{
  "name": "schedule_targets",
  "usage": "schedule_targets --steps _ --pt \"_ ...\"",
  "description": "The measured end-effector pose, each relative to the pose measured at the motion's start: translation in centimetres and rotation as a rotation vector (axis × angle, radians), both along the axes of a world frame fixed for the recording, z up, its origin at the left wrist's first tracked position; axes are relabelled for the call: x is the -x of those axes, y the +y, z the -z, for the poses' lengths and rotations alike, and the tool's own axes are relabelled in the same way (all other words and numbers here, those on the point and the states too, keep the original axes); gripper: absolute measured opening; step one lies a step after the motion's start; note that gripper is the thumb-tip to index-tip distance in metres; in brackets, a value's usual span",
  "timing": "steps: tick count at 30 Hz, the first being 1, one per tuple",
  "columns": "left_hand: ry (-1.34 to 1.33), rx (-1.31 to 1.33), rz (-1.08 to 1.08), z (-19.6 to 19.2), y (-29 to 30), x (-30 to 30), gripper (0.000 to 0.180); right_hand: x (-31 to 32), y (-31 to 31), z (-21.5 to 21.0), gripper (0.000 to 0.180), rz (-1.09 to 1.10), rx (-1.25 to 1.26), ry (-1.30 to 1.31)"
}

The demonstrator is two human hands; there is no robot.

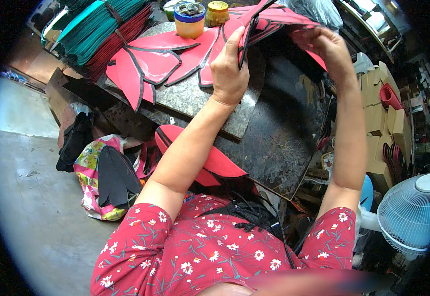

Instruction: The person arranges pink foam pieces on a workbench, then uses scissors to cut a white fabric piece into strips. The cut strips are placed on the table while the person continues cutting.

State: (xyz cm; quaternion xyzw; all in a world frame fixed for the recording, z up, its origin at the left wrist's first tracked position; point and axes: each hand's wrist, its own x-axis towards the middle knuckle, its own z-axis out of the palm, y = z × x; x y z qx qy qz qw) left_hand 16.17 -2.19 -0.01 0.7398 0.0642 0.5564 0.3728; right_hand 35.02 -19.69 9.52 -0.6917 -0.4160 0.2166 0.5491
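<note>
My left hand [229,74] is closed around a bunch of pink-red shoe-upper-like pieces [267,18] with black edging, thumb up along their side. At the far right end of the bunch, the curled fingers of my right hand [326,47] grip an edge of the pink-red material; the fingertips are partly hidden. More black-edged pieces [160,64] lie overlapped on the grey stone slab [195,98], left of my left hand. Below my left forearm, larger pink-red pieces with black edges [220,160] rest near my lap.
On the slab's far side stand a blue-rimmed jar [189,24] and a yellow jar [217,14]. Tied stacks of teal sheets [89,32] and dark red sheets rise at far left. A colourful bag [89,172] with black pieces lies lower left. A fan [406,214] and cardboard boxes [373,98] stand right.
</note>
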Motion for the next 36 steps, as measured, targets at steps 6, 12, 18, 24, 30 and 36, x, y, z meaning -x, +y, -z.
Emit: schedule_targets --steps 6,12,18,24,30,36 --pt "-0.093 -0.003 -0.028 0.4 0.4 -0.5 0.056 0.6 2.7 13.7 0.044 0.401 0.44 -0.913" --pt "-0.088 0.006 -0.029 0.8 0.3 -0.7 0.053 1.8 2.9 15.7 0.053 0.337 0.741 -0.915" --pt "-0.068 0.006 -0.037 0.6 0.3 -0.4 0.055 0.6 -0.1 12.7 0.035 0.081 0.377 -0.564" --pt "0.318 -0.443 0.057 0.6 -0.4 0.5 0.061 -1.0 -4.8 9.9 0.029 0.596 -0.252 -0.068" --pt "0.553 -0.702 0.389 0.0 -1.9 1.5 0.046 -3.3 -6.8 4.4 0.029 0.782 -0.075 -0.078" --pt "0.298 -0.345 0.371 0.2 -1.1 1.3 0.037 -5.4 3.3 2.8 0.039 0.324 0.086 -0.575"
